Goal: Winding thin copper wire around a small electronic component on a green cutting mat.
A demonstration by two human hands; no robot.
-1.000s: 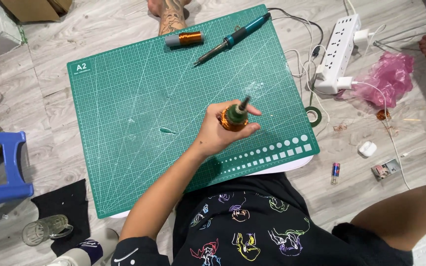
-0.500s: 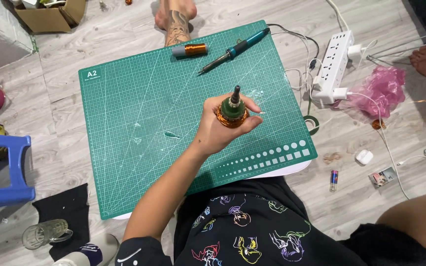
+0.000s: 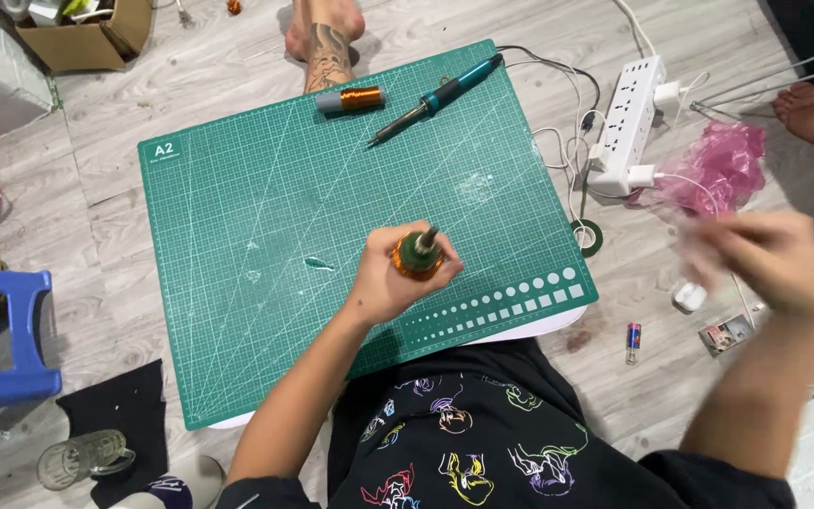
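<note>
Left hand [image 3: 390, 283] has a closed grip on a copper wire spool [image 3: 417, 256], held over the near-right part of the green cutting mat [image 3: 237, 283]. Spool stands roughly upright, its grey stem pointing up and slightly away from the person. Right hand [image 3: 770, 259] is off the mat's right edge, blurred, so can't tell its grip. At the mat's far edge, a soldering iron [image 3: 435, 99] lies diagonally beside a second spool [image 3: 350, 99].

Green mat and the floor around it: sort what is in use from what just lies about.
In use: copper wire coil, held upright by the left hand; cutting mat.

Lying about: soldering iron, second coil, power strip, pink bag, tape roll, battery, glass.
</note>
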